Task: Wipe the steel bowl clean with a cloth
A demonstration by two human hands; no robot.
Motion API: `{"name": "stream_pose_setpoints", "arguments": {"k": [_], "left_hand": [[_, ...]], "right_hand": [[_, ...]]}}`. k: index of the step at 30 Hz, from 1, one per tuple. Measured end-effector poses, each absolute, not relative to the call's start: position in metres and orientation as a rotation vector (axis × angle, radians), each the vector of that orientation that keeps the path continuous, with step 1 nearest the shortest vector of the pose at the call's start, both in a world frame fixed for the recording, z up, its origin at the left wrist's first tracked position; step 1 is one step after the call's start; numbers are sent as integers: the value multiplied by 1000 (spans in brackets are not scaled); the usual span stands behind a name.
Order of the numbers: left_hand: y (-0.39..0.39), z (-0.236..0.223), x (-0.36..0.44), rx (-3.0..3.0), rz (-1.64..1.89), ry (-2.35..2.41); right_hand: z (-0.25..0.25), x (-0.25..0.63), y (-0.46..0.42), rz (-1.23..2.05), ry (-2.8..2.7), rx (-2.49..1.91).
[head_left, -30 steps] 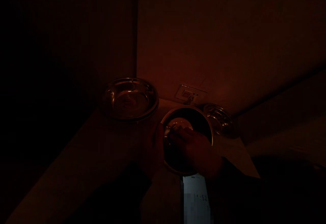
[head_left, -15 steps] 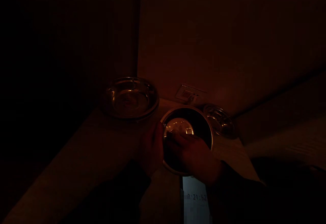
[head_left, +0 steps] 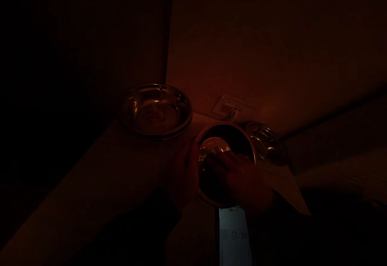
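A deep round metal pot [head_left: 240,140] stands at the middle of the view, its shiny bottom catching orange light. Against the pot's left side lies my left hand [head_left: 185,173], thumb along the rim and the other fingers in shadow around the outer wall. Reaching over the near right rim, my right hand [head_left: 243,179] is inside the pot. Its fingers are curled down toward the bottom, and their tips are lost in the dark. Whatever lies under those fingertips cannot be made out.
A wide shallow metal bowl [head_left: 181,125] sits at the back left. Behind the pot at right is a smaller shiny dish [head_left: 267,141]. A wall outlet [head_left: 228,107] is on the panel behind. A lit phone screen [head_left: 234,242] lies in front of the pot on the wooden table [head_left: 90,189].
My right hand has shifted slightly inside the pot, with its fingers bent differently. My left hand stays at the pot's side. The whole view has shifted a little, and the light is dimmer.
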State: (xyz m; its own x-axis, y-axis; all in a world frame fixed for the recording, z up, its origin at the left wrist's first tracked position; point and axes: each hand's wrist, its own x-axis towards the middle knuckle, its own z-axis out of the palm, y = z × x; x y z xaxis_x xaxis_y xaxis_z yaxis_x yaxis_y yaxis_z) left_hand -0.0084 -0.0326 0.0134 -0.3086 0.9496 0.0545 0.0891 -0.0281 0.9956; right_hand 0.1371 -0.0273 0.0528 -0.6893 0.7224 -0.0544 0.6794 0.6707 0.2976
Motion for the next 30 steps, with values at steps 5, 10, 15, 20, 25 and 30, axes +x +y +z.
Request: {"name": "stream_pose_setpoints", "arguments": {"k": [5, 10, 15, 20, 25, 30], "left_hand": [[-32, 15, -7, 1143, 1384, 1450], [-33, 13, -8, 1165, 1438, 1438], [-33, 14, -9, 1184, 1399, 1434], [-32, 11, -11, 1217, 1407, 1416], [-31, 11, -11, 1184, 1416, 1446], [-32, 15, -10, 1203, 1384, 1414]], "right_hand": [[53, 140, -28, 464, 2792, 1040], [51, 141, -26, 475, 2831, 1031], [53, 143, -28, 471, 2818, 1002], [55, 132, -20, 443, 2808, 1041], [53, 136, -26, 431, 2787, 988], [56, 136, -20, 437, 2759, 1015]]}}
